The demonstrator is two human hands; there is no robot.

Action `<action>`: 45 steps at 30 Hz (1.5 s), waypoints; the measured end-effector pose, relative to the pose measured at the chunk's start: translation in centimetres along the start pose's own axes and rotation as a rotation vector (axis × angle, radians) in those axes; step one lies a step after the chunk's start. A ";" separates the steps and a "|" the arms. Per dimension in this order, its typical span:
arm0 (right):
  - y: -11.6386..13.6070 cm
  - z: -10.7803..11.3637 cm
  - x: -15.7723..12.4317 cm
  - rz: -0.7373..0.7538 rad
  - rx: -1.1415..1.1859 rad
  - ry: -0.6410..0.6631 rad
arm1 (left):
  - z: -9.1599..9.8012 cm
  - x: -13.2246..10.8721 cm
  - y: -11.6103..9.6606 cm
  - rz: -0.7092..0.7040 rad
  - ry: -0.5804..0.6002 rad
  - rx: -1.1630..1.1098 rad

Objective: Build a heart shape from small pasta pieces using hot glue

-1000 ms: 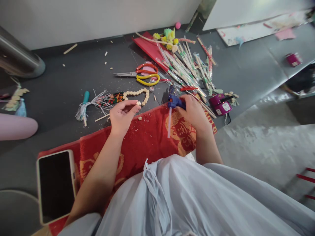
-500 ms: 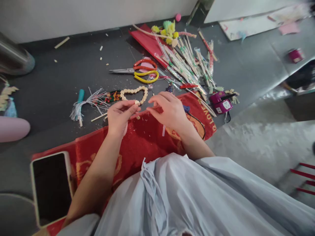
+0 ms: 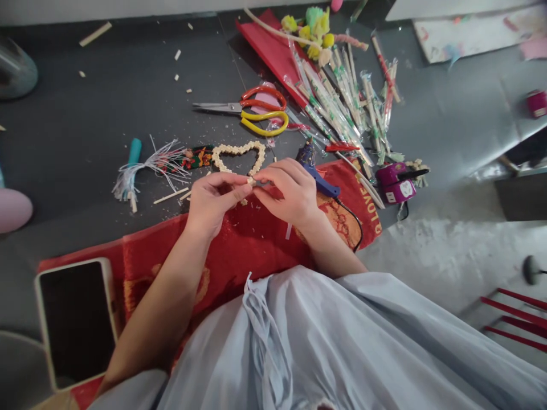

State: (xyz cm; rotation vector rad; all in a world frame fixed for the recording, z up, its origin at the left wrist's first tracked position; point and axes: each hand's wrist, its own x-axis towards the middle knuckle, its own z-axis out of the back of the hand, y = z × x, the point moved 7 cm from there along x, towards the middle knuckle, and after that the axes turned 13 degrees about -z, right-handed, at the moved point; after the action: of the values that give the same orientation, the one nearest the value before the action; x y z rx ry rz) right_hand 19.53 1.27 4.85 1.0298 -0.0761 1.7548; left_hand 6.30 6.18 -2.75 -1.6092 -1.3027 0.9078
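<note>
Thumb and fingers of my left hand [image 3: 208, 202] are closed on a small cream-coloured piece [image 3: 250, 180]. My right hand [image 3: 291, 191] is pinched against it from the other side, and whatever lies between those fingertips is too small to make out. Just beyond the fingertips lies a heart-shaped outline of cream beads or little blocks [image 3: 217, 161]; whether the pinched piece joins it I cannot tell. A blue glue gun [image 3: 327, 185] rests on the red cloth [image 3: 252, 239] right of my right hand.
Scissors [image 3: 252, 109] with red and yellow handles lie beyond the heart. Wrapped sticks [image 3: 337, 105] are heaped on a red sheet [image 3: 267, 51]. At left are a tasselled bundle of strings [image 3: 141, 171] and a phone [image 3: 77, 324]. A purple object [image 3: 395, 182] stands at right.
My right hand has moved left, its fingers closing in to meet the piece in my left hand. The view has shifted, and more of the glue gun shows.
</note>
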 end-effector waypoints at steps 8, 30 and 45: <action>-0.3 -0.2 -0.1 -0.037 0.024 -0.019 | 0.2 0.0 -0.1 -0.062 0.052 0.087; -2.9 -5.6 -1.6 -0.490 -0.274 0.429 | 2.1 0.2 -0.8 -0.541 0.236 1.184; -3.7 -5.9 -2.3 -0.475 -0.203 0.403 | 2.1 0.5 -0.9 -0.472 0.215 1.027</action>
State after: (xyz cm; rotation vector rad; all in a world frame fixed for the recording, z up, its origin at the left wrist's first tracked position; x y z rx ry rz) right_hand 19.11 4.17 -1.91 0.4808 0.2238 1.4474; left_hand 4.15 7.13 -2.74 -0.5439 -0.7734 0.8505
